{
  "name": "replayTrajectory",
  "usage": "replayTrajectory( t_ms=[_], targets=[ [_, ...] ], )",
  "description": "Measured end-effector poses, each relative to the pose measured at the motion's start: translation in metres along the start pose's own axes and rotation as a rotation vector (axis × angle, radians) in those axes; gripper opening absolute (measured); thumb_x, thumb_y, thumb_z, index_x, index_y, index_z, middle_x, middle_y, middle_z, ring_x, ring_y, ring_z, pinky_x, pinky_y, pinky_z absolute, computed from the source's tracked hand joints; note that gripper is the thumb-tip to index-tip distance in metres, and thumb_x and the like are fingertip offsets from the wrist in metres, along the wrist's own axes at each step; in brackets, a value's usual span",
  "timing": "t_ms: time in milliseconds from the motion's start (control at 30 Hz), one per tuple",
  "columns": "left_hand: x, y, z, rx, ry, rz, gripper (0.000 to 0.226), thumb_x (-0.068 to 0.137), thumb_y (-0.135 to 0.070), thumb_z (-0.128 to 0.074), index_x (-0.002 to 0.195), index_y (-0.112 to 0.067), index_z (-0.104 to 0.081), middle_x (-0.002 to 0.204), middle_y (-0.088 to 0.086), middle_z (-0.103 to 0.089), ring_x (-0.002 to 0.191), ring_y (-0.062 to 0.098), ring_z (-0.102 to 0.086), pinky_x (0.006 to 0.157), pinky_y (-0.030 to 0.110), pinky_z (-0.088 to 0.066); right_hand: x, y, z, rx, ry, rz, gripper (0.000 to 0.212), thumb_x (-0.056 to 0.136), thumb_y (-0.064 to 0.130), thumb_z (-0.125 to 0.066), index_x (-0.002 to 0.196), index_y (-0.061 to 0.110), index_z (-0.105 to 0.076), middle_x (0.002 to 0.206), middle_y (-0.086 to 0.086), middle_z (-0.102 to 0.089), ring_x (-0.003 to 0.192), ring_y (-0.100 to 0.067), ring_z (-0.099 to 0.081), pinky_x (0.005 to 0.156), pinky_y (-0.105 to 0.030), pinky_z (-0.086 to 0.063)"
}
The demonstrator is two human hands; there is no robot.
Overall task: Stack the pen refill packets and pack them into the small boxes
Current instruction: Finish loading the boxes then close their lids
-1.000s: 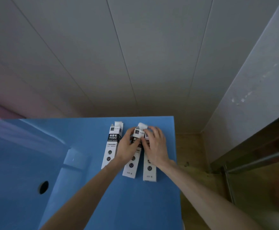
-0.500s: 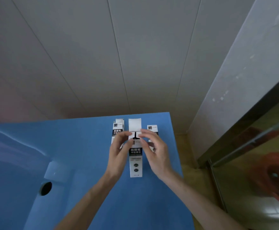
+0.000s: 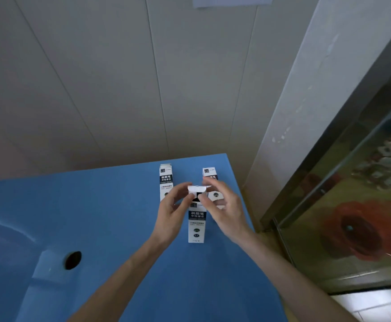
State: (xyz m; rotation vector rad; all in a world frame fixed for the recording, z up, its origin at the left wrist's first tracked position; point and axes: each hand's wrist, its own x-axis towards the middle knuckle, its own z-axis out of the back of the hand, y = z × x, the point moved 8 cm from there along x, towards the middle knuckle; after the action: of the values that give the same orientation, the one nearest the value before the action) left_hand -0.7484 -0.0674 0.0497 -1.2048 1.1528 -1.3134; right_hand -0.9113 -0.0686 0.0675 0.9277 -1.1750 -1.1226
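Observation:
Three slim white boxes with black labels lie lengthwise on the blue table (image 3: 111, 219). The middle box (image 3: 197, 225) is nearest to me, and its top flap is bent upward. My left hand (image 3: 172, 213) pinches the left side of that flap end. My right hand (image 3: 222, 210) pinches its right side with thumb and forefinger. The left box (image 3: 166, 180) lies behind my left hand, partly hidden. The right box (image 3: 210, 176) lies behind my right hand, with its lower half covered. No loose refill packets show.
The table ends at its right edge (image 3: 241, 196) close to the boxes, with wooden floor beyond. A round hole (image 3: 73, 260) sits in the table's lower left. A white panelled wall rises behind, and a dark glass cabinet (image 3: 352, 205) stands at the right.
The middle box has been drawn toward me, away from the other two. Both hands moved from lying over the boxes to pinching its top end, and the flap is now folded lower.

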Motion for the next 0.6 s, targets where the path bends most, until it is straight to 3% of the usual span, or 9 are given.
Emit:
replayTrajectory(
  t_ms=[167,333,467,600],
  targets=[
    [-0.007,0.005,0.003,0.043,0.029,-0.006,0.027,0.105,-0.015,-0.055,0.130,-0.018,-0.065,0.122,-0.009,-0.072,0.116,0.010,-0.066,0.095,0.024,-0.051,-0.008,0.000,0.004,-0.111,-0.056,0.111,0.018,0.097,0.024,-0.071,0.111,0.017,-0.079,0.120,0.006,-0.070,0.118,-0.014,-0.065,0.075,-0.035,-0.063],
    [-0.009,0.016,0.006,0.041,0.078,0.042,0.032,0.108,-0.024,-0.051,0.138,-0.026,-0.061,0.135,-0.012,-0.065,0.130,0.010,-0.058,0.108,0.038,-0.048,-0.014,-0.002,0.004,-0.174,-0.071,0.128,0.020,0.097,0.023,-0.071,0.114,0.015,-0.079,0.125,0.007,-0.070,0.116,-0.007,-0.066,0.076,-0.031,-0.063],
    [-0.007,0.015,0.003,0.018,0.096,0.040,0.032,0.107,-0.019,-0.051,0.137,-0.023,-0.061,0.132,-0.011,-0.067,0.126,0.009,-0.059,0.108,0.038,-0.050,-0.013,0.001,0.003,-0.235,-0.123,0.172,0.020,0.098,0.025,-0.069,0.111,0.015,-0.080,0.122,0.007,-0.071,0.113,-0.008,-0.067,0.077,-0.033,-0.062],
    [-0.005,0.016,0.007,-0.008,0.096,0.038,0.028,0.107,-0.017,-0.052,0.132,-0.023,-0.063,0.127,-0.007,-0.068,0.124,0.014,-0.061,0.106,0.041,-0.051,-0.016,0.007,-0.007,-0.442,-0.054,0.331,0.032,0.098,0.039,-0.066,0.120,0.019,-0.076,0.129,0.009,-0.066,0.119,-0.004,-0.062,0.087,-0.030,-0.059]
  ],
)
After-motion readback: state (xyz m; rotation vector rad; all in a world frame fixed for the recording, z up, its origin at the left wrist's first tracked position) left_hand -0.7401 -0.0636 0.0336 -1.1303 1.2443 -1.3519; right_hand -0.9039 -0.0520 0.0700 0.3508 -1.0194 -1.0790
